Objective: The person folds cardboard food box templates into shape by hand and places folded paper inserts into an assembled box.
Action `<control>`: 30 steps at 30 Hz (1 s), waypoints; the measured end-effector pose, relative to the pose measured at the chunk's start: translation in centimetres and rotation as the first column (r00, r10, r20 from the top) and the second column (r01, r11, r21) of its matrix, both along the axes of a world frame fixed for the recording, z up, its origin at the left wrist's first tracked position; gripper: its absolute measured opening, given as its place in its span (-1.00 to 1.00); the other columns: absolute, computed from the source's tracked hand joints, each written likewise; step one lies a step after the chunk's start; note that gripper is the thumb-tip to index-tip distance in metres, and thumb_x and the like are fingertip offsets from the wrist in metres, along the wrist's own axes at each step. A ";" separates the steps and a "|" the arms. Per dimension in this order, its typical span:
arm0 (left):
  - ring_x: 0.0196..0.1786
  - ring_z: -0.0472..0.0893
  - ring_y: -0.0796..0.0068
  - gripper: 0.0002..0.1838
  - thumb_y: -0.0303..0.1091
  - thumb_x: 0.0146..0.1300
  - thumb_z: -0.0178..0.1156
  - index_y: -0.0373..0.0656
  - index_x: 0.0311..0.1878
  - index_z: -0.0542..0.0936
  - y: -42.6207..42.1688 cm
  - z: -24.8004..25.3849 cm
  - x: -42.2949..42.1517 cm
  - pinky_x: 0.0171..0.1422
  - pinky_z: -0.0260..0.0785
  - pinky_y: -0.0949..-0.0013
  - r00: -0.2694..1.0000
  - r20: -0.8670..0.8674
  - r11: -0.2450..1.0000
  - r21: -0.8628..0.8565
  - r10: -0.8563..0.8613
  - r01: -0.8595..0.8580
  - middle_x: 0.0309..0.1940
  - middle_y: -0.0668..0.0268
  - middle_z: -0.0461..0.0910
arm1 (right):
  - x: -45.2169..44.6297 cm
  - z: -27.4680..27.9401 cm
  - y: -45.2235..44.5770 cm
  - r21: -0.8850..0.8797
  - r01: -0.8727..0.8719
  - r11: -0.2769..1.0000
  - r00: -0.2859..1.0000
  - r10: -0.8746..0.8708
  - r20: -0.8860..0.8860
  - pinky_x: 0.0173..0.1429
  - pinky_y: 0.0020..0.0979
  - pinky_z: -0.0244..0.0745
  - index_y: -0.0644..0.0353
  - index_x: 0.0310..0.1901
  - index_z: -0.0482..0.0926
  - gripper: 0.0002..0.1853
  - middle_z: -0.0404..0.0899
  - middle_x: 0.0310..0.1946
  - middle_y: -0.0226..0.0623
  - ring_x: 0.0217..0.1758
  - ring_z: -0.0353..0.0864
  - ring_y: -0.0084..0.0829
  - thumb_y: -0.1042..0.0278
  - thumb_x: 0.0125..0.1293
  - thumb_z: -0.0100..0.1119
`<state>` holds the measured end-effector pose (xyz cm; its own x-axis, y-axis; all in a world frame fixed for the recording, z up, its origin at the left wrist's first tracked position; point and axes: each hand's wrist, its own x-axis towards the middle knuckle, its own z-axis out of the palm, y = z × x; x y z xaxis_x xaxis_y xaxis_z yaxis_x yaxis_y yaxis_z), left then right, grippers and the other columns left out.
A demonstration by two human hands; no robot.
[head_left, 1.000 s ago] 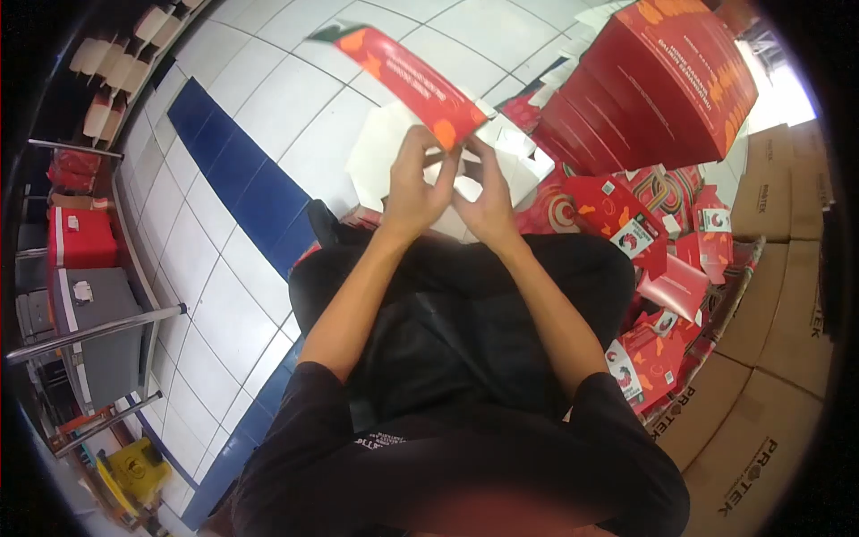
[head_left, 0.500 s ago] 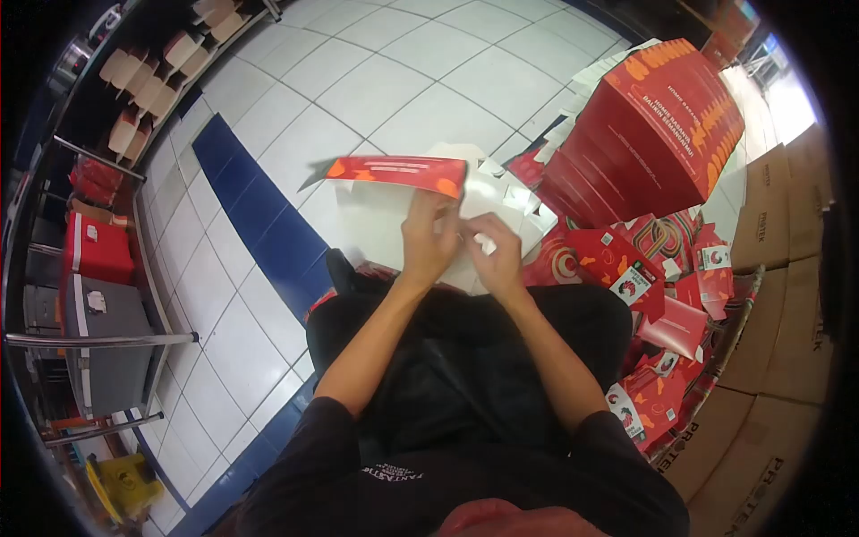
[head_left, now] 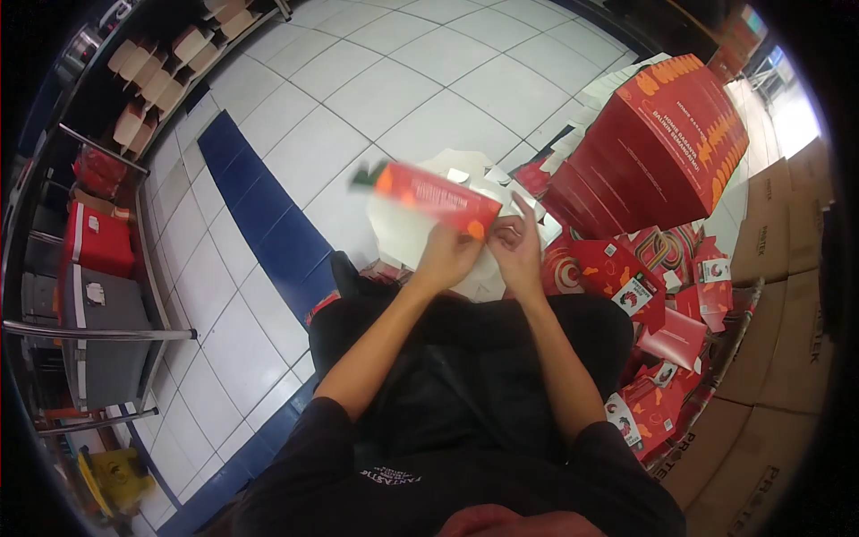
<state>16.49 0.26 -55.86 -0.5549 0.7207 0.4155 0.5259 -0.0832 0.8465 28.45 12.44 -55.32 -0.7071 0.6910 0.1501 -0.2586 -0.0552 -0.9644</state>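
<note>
A red printed paperboard box [head_left: 438, 199], part-folded and blurred at its far left end, is up over my lap. My left hand [head_left: 447, 257] is closed on its lower edge, with the thumb and fingers pinching the board. At the right end of the box, my right hand [head_left: 517, 251] has curled fingers against the corner while one finger points upward. Whatever lies inside those curled fingers is partly hidden. White paperboard [head_left: 398, 228] lies beneath the hands and extends beyond my knees.
A tall stack of red printed board [head_left: 640, 148] stands at the right. Nearer lies a pile of folded red boxes [head_left: 667, 331], beside brown cartons [head_left: 761, 331]. Along the left runs a metal rack [head_left: 107, 335] with grey and red bins. White tiles [head_left: 358, 98] cover the floor.
The red box has tilted, its left end swinging up and right, its right end dropping lower. Both my hands have shifted slightly right, and one right finger now extends upward.
</note>
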 end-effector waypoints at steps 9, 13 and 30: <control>0.04 0.85 0.35 -0.56 -0.45 0.59 0.35 -0.35 0.43 0.53 0.6 2.4 0.4 0.11 0.65 0.28 0.877 0.481 0.991 0.118 -0.003 -0.061 0.06 0.09 0.83 | -0.5 1.8 -2.5 0.478 0.256 0.840 0.957 -0.289 -0.004 0.13 -0.23 0.71 0.33 0.42 0.53 -0.40 0.70 0.00 -0.11 0.01 0.78 -0.24 0.60 0.36 0.47; 0.02 0.81 0.40 -0.66 -0.44 0.59 0.38 -0.38 0.29 0.59 0.2 3.3 0.6 0.13 0.67 0.27 0.886 0.459 0.996 0.020 0.063 -0.082 0.02 0.16 0.80 | -0.2 2.9 -1.7 0.629 0.245 0.738 0.953 -0.301 -0.018 0.16 -0.21 0.70 0.31 0.09 0.75 -0.74 0.72 0.03 -0.08 0.03 0.77 -0.09 0.64 0.40 0.37; -0.14 0.89 0.30 -0.79 -0.46 0.50 0.37 -0.46 0.03 0.73 0.5 3.8 0.5 -0.08 0.62 0.29 0.968 0.192 0.982 0.068 0.159 -0.175 -0.27 0.05 0.86 | 0.3 2.2 -0.7 0.723 0.160 0.672 0.966 -0.257 0.025 0.02 -0.19 0.66 0.29 0.11 0.80 -0.62 0.71 -0.11 -0.13 -0.05 0.77 -0.10 0.76 0.30 0.30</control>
